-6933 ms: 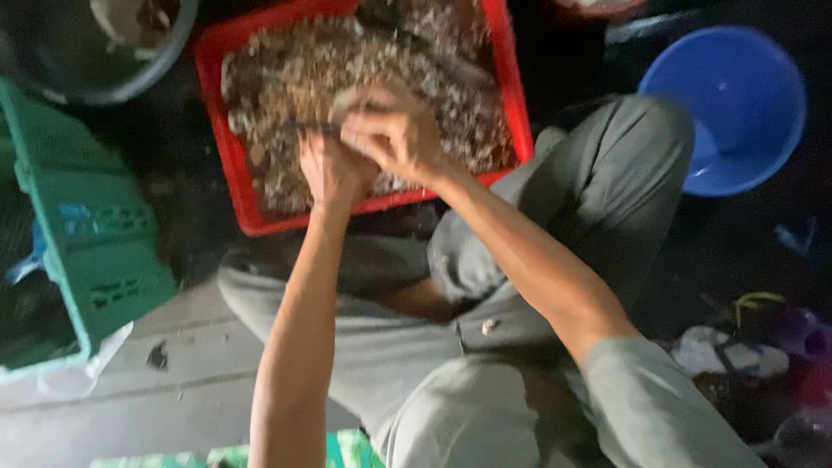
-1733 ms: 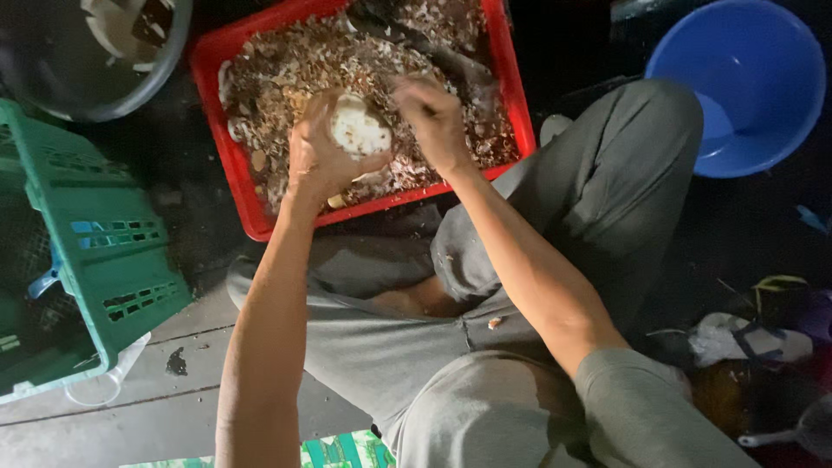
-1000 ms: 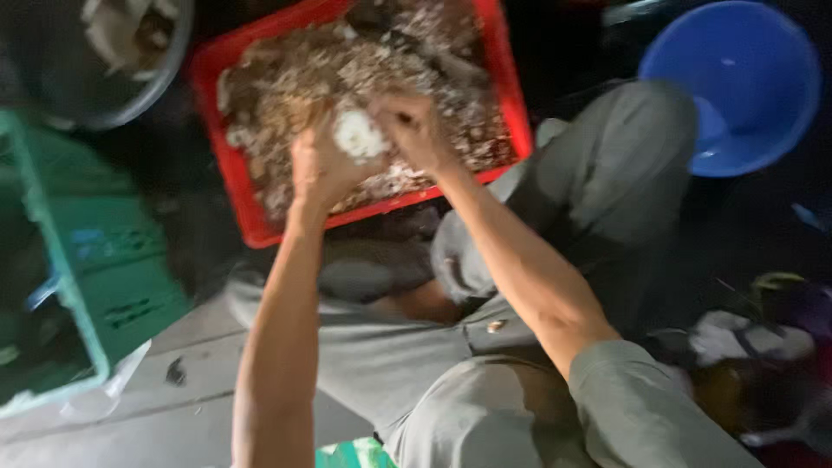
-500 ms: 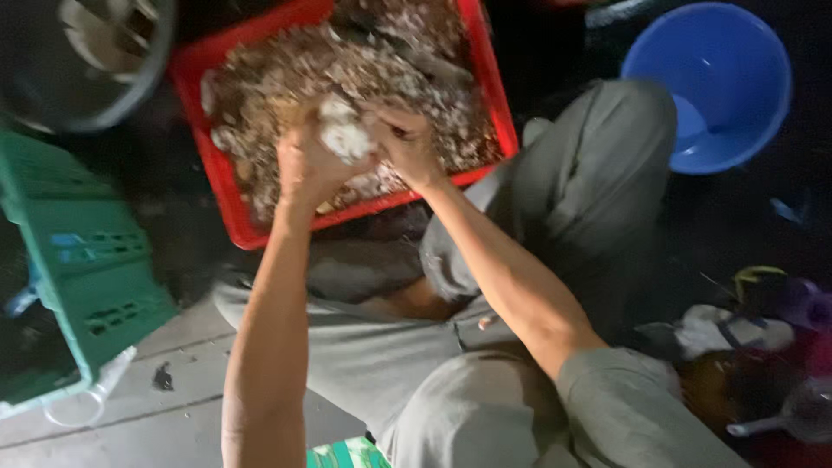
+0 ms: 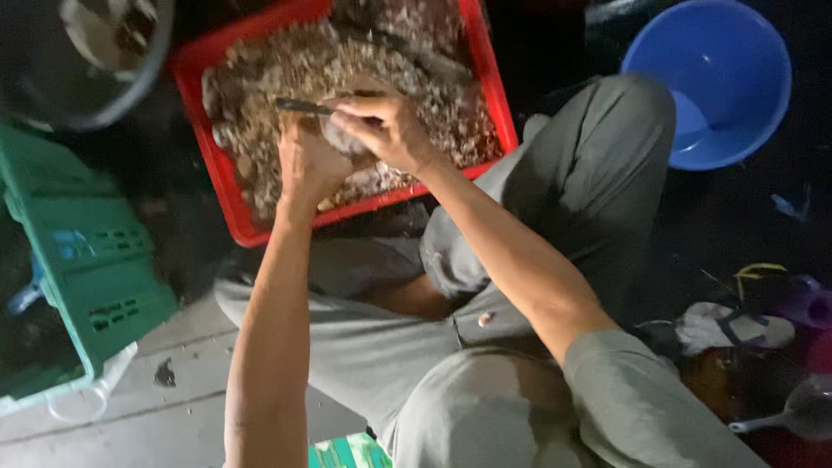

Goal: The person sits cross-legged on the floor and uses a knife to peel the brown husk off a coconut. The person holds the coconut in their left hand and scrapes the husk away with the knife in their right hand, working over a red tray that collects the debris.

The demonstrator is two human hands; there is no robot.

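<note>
1. We sit low over a dim, cluttered floor (image 5: 182,381), with little open room around us.
2. The red crate (image 5: 494,95) at twelve o'clock holds a deep heap of shells (image 5: 286,78); judging by that heap, most of the work remains.
3. A green basket (image 5: 95,269) crowds nine o'clock, a blue basin (image 5: 711,78) two o'clock, a dark tub (image 5: 52,87) eleven.
4. Our left hand (image 5: 308,165) cups one shell (image 5: 342,137) over the crate.
5. Our right hand (image 5: 386,130) grips a thin knife (image 5: 303,106) against it.
</note>
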